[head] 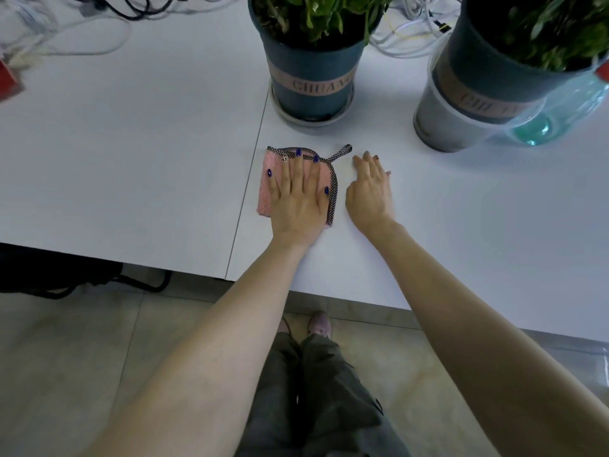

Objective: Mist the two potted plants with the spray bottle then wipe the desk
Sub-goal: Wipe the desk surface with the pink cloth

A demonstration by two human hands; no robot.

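My left hand (296, 199) lies flat, fingers spread, pressing a pink cloth (263, 192) with dark checked trim onto the white desk (131, 159). My right hand (370, 189) rests beside the cloth on the desk, fingers loosely together, holding nothing. Behind the cloth stands a dark teal potted plant (313, 77) on a saucer. A second teal potted plant (487, 77) sits in a grey outer pot at the right. A clear green-tinted spray bottle (560, 110) lies partly hidden behind that second pot.
Tangled cables (66, 28) spread across the desk's far left and behind the pots. A red object (10, 80) sits at the left edge. A seam (247, 192) runs through the desk. The desk's near edge is just below my wrists; my legs and tiled floor are underneath.
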